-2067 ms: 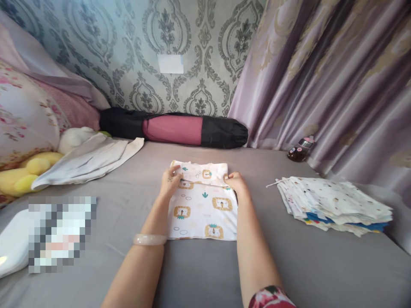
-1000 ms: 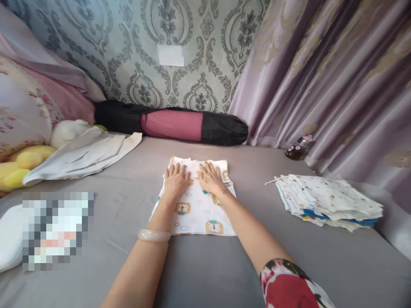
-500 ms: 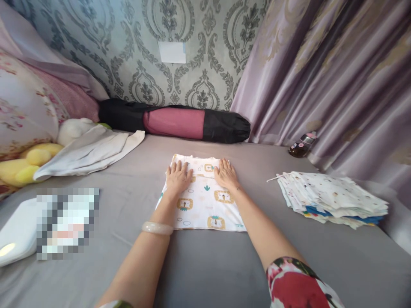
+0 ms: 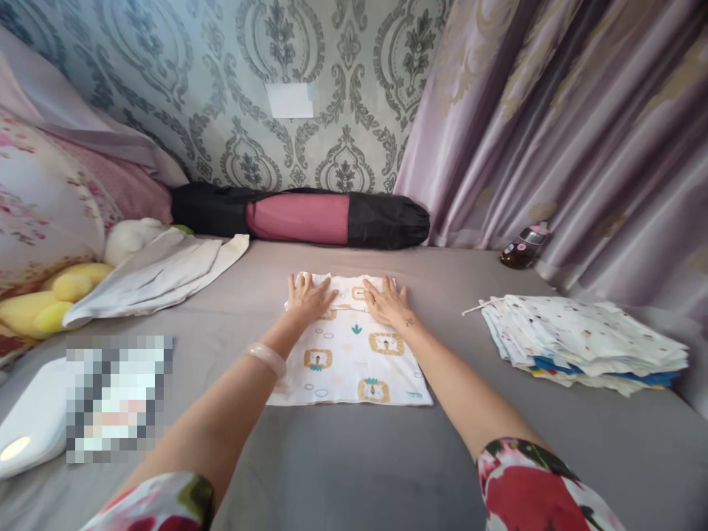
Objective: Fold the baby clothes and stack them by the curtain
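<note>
A white cloth [image 4: 354, 361] printed with yellow lion faces and green sprigs lies flat on the grey bedsheet in front of me. Its far end is folded over into a band. On the left part of that band rests my left hand [image 4: 310, 296], fingers spread and bent at the tips, a pale bangle [image 4: 266, 358] on the wrist. My right hand [image 4: 387, 301] lies on the band's right part, fingers apart and pointing away from me. Neither hand grasps the cloth. Whether it is a garment or a plain cloth, I cannot tell.
To the right lies a stack of folded printed cloths [image 4: 580, 335], with a dark bottle [image 4: 523, 249] behind it. A long black and pink bag [image 4: 299, 217] lies along the wall. At left are a pale cloth [image 4: 160, 273], a yellow plush toy [image 4: 60, 291] and a white device [image 4: 44, 413].
My hands pinched the fold's side edges at first, then let go and lay flat on it. Since then they have spread apart toward its ends; the near part of the cloth looks wider.
</note>
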Demonstrator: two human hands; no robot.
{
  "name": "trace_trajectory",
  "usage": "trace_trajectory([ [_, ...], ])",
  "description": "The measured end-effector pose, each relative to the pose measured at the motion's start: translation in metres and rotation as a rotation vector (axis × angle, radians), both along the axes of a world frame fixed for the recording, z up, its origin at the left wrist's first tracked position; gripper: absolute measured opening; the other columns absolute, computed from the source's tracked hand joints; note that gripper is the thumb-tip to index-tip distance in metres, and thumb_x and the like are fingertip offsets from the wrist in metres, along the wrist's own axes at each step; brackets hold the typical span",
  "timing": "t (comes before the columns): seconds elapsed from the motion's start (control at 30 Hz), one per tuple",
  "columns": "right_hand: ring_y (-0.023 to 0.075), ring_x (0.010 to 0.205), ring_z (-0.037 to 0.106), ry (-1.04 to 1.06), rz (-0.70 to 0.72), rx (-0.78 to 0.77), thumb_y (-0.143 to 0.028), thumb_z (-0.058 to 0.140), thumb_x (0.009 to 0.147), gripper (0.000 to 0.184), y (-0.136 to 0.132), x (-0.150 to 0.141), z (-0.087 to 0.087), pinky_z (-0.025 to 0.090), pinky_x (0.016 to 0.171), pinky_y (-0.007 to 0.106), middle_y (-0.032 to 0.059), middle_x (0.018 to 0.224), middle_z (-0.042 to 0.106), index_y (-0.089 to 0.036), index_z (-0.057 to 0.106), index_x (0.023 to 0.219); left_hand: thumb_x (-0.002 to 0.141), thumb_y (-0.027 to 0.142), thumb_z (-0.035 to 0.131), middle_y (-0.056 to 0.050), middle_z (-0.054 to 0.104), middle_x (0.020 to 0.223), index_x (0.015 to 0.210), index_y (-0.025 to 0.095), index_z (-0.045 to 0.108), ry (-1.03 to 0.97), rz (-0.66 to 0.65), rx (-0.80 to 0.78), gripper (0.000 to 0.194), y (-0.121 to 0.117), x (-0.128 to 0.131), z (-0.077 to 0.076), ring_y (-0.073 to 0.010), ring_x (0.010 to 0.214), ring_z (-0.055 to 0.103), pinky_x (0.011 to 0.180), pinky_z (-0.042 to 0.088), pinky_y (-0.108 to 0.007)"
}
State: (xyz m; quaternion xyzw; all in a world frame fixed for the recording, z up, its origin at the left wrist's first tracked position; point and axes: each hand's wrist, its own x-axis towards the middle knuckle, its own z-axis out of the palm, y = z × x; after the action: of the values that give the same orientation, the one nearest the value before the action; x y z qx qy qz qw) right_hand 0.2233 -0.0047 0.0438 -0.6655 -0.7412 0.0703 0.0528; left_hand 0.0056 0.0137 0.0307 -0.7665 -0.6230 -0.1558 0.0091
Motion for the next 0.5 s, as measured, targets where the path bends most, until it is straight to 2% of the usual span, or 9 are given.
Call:
trace_trajectory([
  [0.1, 0.0323, 0.147, 0.013, 0.050, 0.025, 0.021, -0.040, 0.024, 0.101, 0.051, 0.000, 0.005, -0.007, 0.011, 0.113, 0.060, 0.0130, 0.160, 0.018, -0.033, 0.027, 0.152, 0.096, 0.047, 0.033, -0.013, 0.041, 0.148, 0.143, 0.026, 0.046, -0.009, -0.051, -0.044, 0.053, 0.003, -0.006, -0.008, -0.0349, 0.142, 0.025, 0.115, 0.012, -0.055],
  [0.2, 0.0302, 0.147, 0.011, 0.059, 0.035, 0.032, -0.040, 0.024, 0.101, 0.051, 0.000, 0.009, -0.012, 0.010, 0.115, 0.056, 0.0114, 0.161, 0.016, -0.033, 0.026, 0.152, 0.097, 0.045, 0.029, -0.013, 0.037, 0.152, 0.148, 0.025, 0.038, 0.023, -0.065, -0.107, 0.055, 0.005, -0.010, -0.011, -0.0339, 0.143, 0.024, 0.114, 0.018, -0.052],
  [0.37, 0.0284, 0.148, 0.011, 0.039, 0.026, 0.011, -0.043, 0.021, 0.101, 0.051, 0.003, 0.009, -0.010, 0.010, 0.115, 0.055, 0.0090, 0.161, 0.014, -0.034, 0.026, 0.152, 0.098, 0.050, 0.022, -0.012, 0.030, 0.156, 0.152, 0.027, 0.027, 0.108, -0.056, -0.197, 0.059, 0.011, -0.011, -0.008, -0.0352, 0.144, 0.021, 0.113, 0.019, -0.054],
  [0.5, 0.0276, 0.148, 0.011, 0.051, 0.030, 0.011, -0.047, 0.021, 0.101, 0.053, -0.002, 0.008, -0.007, 0.012, 0.116, 0.054, 0.0107, 0.161, 0.015, -0.031, 0.028, 0.151, 0.099, 0.048, 0.020, -0.018, 0.023, 0.158, 0.152, 0.018, 0.026, 0.201, -0.042, -0.230, 0.061, 0.005, -0.007, -0.005, -0.0369, 0.146, 0.016, 0.113, 0.016, -0.055],
])
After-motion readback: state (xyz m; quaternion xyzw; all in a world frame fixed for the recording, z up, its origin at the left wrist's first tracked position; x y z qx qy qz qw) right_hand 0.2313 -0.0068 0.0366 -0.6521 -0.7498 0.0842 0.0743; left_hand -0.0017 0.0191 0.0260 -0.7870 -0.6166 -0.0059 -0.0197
